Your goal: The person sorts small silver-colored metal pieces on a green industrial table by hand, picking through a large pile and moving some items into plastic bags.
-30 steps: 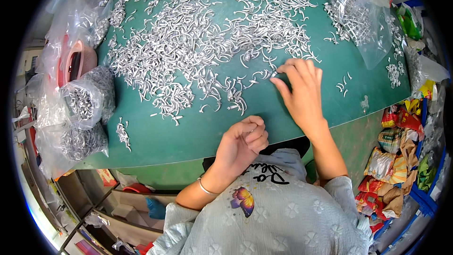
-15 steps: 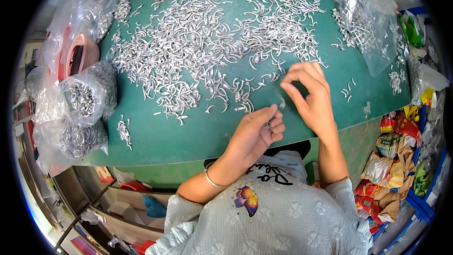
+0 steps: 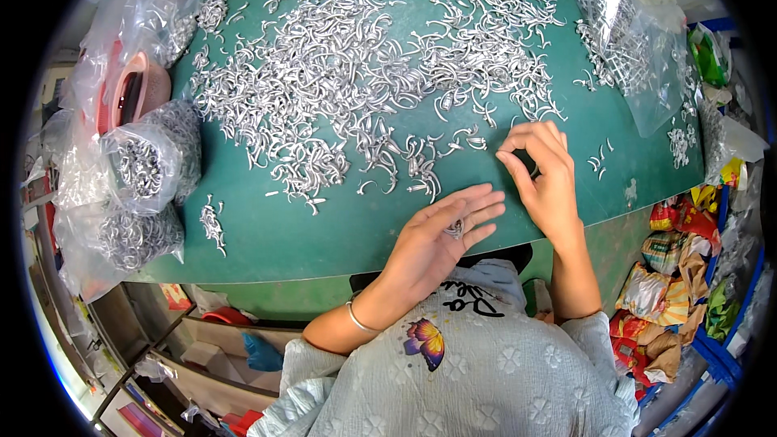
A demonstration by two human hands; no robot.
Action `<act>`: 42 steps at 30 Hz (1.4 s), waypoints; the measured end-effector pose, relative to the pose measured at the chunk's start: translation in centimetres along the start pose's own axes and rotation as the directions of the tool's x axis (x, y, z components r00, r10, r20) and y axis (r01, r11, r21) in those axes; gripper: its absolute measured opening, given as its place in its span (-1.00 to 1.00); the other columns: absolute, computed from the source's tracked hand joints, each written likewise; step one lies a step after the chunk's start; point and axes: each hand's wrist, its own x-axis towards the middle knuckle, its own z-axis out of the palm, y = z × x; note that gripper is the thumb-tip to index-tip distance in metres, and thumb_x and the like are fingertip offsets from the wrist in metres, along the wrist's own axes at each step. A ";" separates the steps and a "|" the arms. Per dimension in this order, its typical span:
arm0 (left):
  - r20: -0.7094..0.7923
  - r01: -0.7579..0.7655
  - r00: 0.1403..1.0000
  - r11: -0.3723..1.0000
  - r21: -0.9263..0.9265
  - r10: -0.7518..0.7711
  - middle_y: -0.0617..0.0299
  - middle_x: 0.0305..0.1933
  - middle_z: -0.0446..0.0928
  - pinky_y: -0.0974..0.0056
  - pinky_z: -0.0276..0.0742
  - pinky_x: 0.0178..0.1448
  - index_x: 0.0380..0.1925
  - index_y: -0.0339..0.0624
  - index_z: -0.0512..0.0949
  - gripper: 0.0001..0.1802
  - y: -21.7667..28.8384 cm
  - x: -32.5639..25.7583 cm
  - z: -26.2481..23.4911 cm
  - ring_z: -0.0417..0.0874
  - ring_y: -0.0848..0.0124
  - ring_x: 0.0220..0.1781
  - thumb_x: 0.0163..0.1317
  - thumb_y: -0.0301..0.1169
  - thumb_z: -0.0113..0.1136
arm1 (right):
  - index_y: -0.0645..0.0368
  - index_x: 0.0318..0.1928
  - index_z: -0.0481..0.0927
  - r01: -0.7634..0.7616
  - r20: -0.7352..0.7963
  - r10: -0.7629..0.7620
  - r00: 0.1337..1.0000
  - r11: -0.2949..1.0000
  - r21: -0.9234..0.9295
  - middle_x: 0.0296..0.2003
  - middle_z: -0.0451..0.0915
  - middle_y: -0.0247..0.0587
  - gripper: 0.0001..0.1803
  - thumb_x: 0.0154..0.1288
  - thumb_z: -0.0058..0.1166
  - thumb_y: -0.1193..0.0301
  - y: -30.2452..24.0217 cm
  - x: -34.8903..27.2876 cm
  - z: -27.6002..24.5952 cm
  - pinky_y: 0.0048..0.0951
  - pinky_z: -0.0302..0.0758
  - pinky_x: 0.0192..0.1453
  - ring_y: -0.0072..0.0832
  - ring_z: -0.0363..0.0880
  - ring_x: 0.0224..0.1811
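Many small curved silver metal pieces (image 3: 316,65) lie scattered in a wide heap over the green table (image 3: 243,255). Near its front edge, my left hand (image 3: 441,239) is turned palm up. Its fingers are loosely bent over a few small silver pieces (image 3: 455,229) held in the palm. My right hand (image 3: 544,174) hovers just to the right, above the tabletop. Its thumb and forefinger come together in a pinch, and whatever may be between the tips is too small to make out. The two hands are apart.
Clear bags of silver pieces (image 3: 142,239) stand along the left edge, by a pink container (image 3: 150,93). Another clear bag (image 3: 627,48) lies at the right. Small clusters (image 3: 212,226) sit away from the heap. Colourful packages (image 3: 655,295) fill a blue rack on the right.
My left hand has unfolded, its fingers stretching out so the pieces in its palm show. My right hand has drawn slightly right and down, its thumb and forefinger closer together.
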 end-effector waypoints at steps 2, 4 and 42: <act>-0.007 -0.031 0.999 0.999 0.021 0.031 -0.15 0.31 0.39 0.14 0.34 0.39 0.26 -0.53 0.30 -0.51 0.0 -0.1 0.2 0.42 0.10 0.35 0.48 -0.36 -0.12 | 0.15 -0.29 0.60 0.069 -0.028 -0.072 0.997 0.995 -0.073 -0.28 0.52 -0.30 -0.82 0.07 0.30 0.47 -0.9 0.3 0.5 -0.30 0.24 -0.08 -0.29 0.42 -0.19; -0.021 -0.045 0.999 0.998 0.054 0.046 -0.19 0.34 0.35 0.11 0.29 0.44 0.28 -0.53 0.28 -0.50 0.0 -0.1 0.2 0.36 0.06 0.40 0.48 -0.35 -0.15 | 0.17 -0.26 0.59 0.110 0.004 -0.112 0.994 0.969 -0.222 -0.31 0.52 -0.29 -0.79 0.07 0.31 0.46 -1.5 1.0 1.3 -0.30 0.24 -0.08 -0.29 0.42 -0.21; 0.096 -0.025 0.995 0.999 0.022 0.023 0.12 0.00 0.59 0.29 0.50 0.17 0.12 -0.36 0.51 -0.66 -1.3 0.1 -1.8 0.58 0.40 0.02 0.36 -0.51 0.10 | 0.20 -0.36 0.54 -0.073 -0.043 0.063 0.997 0.958 -0.276 -0.37 0.52 -0.23 -0.90 0.17 0.22 0.50 -0.3 0.8 -0.8 -0.27 0.25 -0.12 -0.23 0.43 -0.23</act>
